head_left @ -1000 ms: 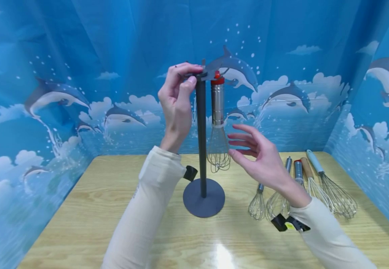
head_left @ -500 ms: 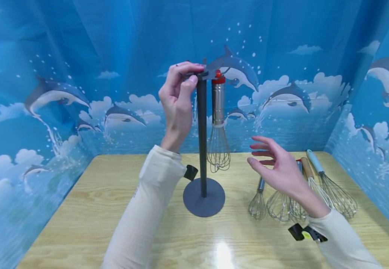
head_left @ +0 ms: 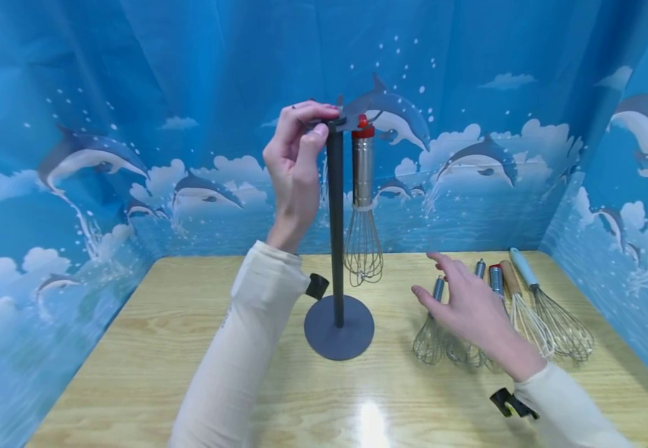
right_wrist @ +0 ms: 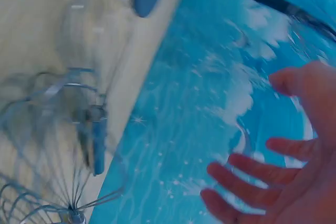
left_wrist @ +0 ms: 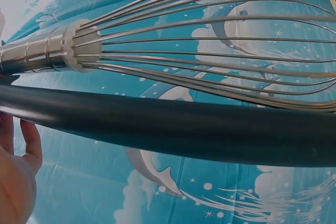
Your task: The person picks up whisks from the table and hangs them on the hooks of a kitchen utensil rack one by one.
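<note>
in the head view, the top of a dark stand (head_left: 335,230) is pinched between the thumb and fingers of the left hand (head_left: 295,165), and a red-capped steel whisk (head_left: 363,171) is hung wires-down from it, just to the right. farther right, the right hand (head_left: 472,314) is poised above the lying whisks, thumb and fingers parted, with nothing gripped; by it a small whisk (head_left: 428,342) and a second whisk (head_left: 480,269) are partly covered. to the right of those, a red-topped whisk (head_left: 495,280), a wooden-handled whisk (head_left: 510,277) and a pale-blue-handled whisk (head_left: 523,267) are laid out. trouble could be brought on here: the stand might be tipped rightward by the one-sided load if the top were released or twisted, and neighbouring wires could be snagged if one whisk were dragged sideways. a pale wood-grain table (head_left: 201,373) is spread beneath, a glare being caught at the near side, and the far side is closed off by a blue dolphin-printed curtain (head_left: 217,56). in the left wrist view, the hung whisk's wires are seen beside the post; only some left fingers (left_wrist: 32,140) are shown. in the right wrist view, much is blurred, but the right fingers (right_wrist: 236,183) are seen spread, nothing held.
</note>
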A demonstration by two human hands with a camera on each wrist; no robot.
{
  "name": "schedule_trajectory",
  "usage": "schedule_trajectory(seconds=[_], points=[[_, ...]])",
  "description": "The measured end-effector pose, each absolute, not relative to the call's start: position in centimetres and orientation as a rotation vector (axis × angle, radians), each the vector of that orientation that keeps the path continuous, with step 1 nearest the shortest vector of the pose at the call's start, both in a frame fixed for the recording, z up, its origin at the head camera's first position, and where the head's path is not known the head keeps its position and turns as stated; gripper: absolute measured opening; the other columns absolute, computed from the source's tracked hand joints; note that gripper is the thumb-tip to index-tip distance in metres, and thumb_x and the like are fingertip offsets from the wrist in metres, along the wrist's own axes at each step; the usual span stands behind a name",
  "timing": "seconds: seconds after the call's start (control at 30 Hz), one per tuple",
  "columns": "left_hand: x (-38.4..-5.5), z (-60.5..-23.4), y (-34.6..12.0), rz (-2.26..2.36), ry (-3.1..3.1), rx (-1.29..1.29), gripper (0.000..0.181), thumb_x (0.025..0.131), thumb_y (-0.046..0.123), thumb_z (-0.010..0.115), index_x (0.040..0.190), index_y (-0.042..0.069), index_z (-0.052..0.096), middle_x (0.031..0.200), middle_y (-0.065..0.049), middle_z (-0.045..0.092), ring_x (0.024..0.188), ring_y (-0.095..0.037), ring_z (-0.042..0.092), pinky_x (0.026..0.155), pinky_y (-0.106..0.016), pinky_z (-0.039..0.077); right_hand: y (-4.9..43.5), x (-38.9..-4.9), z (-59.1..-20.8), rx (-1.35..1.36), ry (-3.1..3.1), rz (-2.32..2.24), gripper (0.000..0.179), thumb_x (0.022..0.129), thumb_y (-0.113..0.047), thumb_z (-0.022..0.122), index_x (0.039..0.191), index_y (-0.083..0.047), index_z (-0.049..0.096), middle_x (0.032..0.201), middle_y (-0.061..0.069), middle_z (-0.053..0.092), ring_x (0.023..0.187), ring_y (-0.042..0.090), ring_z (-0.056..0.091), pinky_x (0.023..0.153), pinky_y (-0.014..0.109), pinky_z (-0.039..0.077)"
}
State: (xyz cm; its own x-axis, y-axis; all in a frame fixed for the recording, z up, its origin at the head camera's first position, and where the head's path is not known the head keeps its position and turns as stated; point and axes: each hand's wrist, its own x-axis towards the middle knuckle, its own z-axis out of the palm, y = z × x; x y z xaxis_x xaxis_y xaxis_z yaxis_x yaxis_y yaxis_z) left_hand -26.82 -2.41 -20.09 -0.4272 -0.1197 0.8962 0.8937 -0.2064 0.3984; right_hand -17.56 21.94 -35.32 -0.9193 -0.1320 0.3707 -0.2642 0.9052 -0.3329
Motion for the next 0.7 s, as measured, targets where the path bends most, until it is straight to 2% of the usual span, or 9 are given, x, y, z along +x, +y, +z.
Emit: schedule_trajectory(seconds=[0.1,0.27,0.47,0.6,0.7], points=[[-26.8,-20.1,-2.4,-1.729,-1.296,-0.977,0.034,0.092,0.013,0.049,0.106,-0.014,0.064,0.112,-0.011,0.061,0.108,-0.018,0.058,0.096,-0.031,0.053,21.3,-17.2,-36.5,0.249,-2.794,0.310,0.078,0.095,-0.051,0.066,0.152,-0.003,0.043,0.131,0.033,0.061,0.094,0.047,0.068,0.063,0.055,0.058],[-26.8,-20.2,-2.4,-1.735,-1.292,-0.981,0.034,0.092,0.013,0.050,0.106,-0.014,0.064,0.112,-0.011,0.062,0.107,-0.018,0.058,0.094,-0.031,0.053,20.0,-16.7,-38.3,0.125,-2.967,0.075,0.080,0.097,-0.058,0.057,0.154,-0.004,0.039,0.128,0.037,0.059,0.108,0.058,0.060,0.081,0.075,0.050],[-26.8,-20.2,-2.4,-1.736,-1.290,-0.986,0.034,0.092,0.013,0.049,0.106,-0.014,0.064,0.111,-0.013,0.061,0.103,-0.017,0.058,0.090,-0.029,0.053,19.1,-16.7,-39.7,0.076,-3.086,-0.081,0.076,0.100,-0.059,0.050,0.152,-0.003,0.043,0.116,0.038,0.064,0.112,0.058,0.058,0.087,0.078,0.045],[-26.8,-20.2,-2.4,-1.733,-1.291,-0.983,0.034,0.092,0.014,0.049,0.107,-0.014,0.064,0.112,-0.016,0.061,0.103,-0.018,0.058,0.091,-0.030,0.053,18.7,-17.0,-40.1,0.076,-3.169,-0.099,0.076,0.102,-0.060,0.044,0.151,-0.002,0.044,0.123,0.040,0.062,0.121,0.059,0.055,0.098,0.084,0.036],[-26.8,-20.2,-2.5,-1.729,-1.296,-0.980,0.035,0.092,0.014,0.048,0.107,-0.014,0.063,0.112,-0.017,0.061,0.104,-0.017,0.058,0.091,-0.030,0.053,18.4,-16.9,-40.4,0.111,-3.200,-0.101,0.075,0.102,-0.060,0.046,0.148,-0.001,0.048,0.128,0.040,0.060,0.123,0.059,0.054,0.104,0.084,0.031]])
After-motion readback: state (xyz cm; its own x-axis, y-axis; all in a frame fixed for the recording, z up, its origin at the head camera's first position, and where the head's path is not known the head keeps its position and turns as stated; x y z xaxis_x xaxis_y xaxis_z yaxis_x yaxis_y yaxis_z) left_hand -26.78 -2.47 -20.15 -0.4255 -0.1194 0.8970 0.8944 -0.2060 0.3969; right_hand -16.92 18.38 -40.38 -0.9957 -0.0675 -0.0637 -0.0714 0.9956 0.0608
